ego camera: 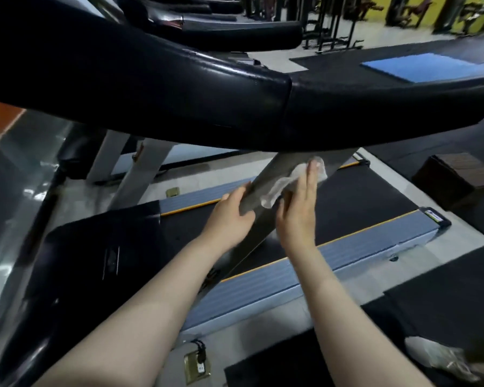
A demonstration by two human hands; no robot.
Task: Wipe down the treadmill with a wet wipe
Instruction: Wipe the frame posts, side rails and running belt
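Head camera looks down at two bare arms reaching to a treadmill. Fingers (310, 177) of the right hand (298, 210) are straight and lie flat on a white wet wipe (284, 182), pressing it onto the grey slanted post (266, 177) of the treadmill. That wipe is crumpled and stretches along the post, partly under the palm. On the other side of the post, the left hand (229, 216) wraps around it, with the thumb on the near face and the other fingers hidden behind, so it grips the post just below the wipe.

Above both hands runs a thick black handrail (179, 88), shiny and curved, crossing the whole view. Below the hands lies the black running belt (361, 202), with grey side strips (347, 252) edged in a thin yellow line. At the front of the treadmill sits a black cover (95, 247). Farther off, a blue mat (428, 67) rests on dark floor. A dark box (456, 174) stands at the right, well apart from the hands. More gym machines stand far behind, too blurry to tell apart.
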